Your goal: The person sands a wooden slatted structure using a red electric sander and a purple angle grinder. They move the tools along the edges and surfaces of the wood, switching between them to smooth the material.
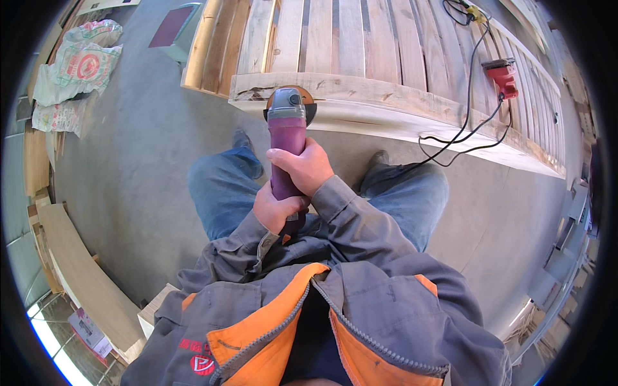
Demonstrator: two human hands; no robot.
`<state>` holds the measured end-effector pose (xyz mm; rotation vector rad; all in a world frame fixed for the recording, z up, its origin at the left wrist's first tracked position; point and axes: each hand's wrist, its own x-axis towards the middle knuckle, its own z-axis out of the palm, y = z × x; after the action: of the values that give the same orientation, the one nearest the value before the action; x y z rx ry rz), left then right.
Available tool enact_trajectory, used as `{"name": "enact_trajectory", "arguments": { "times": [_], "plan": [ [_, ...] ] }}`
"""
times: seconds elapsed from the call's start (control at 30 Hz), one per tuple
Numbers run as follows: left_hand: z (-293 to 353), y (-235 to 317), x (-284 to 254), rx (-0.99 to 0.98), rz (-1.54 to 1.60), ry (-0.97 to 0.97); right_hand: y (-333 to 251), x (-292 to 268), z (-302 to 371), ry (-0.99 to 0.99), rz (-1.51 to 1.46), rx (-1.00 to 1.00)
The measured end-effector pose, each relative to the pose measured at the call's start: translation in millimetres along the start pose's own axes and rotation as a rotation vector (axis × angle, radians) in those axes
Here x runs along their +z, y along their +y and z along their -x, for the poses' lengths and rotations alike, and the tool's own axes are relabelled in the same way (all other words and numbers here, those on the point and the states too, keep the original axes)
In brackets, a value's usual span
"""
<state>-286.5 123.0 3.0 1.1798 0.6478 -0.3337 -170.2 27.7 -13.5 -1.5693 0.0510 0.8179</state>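
Observation:
Both my hands are wrapped around a purple angle grinder (287, 136) with a grey head, its body pointing away from me. My left hand (275, 207) grips the rear of the body, low and close to my lap. Further forward, my right hand (309, 166) closes round the middle, thumb across the top. An orange-brown disc (306, 98) shows around the grinder's head, beside the near edge of a slatted wooden panel (386, 92). Whether the disc touches the wood, I cannot tell.
A red power tool (503, 78) lies on the slats at the right, with a black cable (468, 119) looping over the near edge. White printed sacks (80, 64) lie at the far left. Long boards (84, 276) line the left side; a box-like object (177, 32) stands behind.

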Motion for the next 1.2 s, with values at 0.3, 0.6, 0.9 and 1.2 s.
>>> {"name": "enact_trajectory", "arguments": {
  "times": [0.3,0.6,0.9,1.2],
  "plan": [
    [4,-1,-10,0.015,0.053,0.056,2,15,-7,-0.069,-0.027,0.006],
    [4,5,-5,-0.037,0.063,0.081,-8,9,-3,-0.078,-0.030,0.022],
    [1,2,-4,0.003,0.002,0.034,5,5,-7,-0.016,0.029,0.003],
    [3,1,-15,-0.008,-0.021,0.077,6,19,-11,-0.067,0.001,-0.005]
  ]
}}
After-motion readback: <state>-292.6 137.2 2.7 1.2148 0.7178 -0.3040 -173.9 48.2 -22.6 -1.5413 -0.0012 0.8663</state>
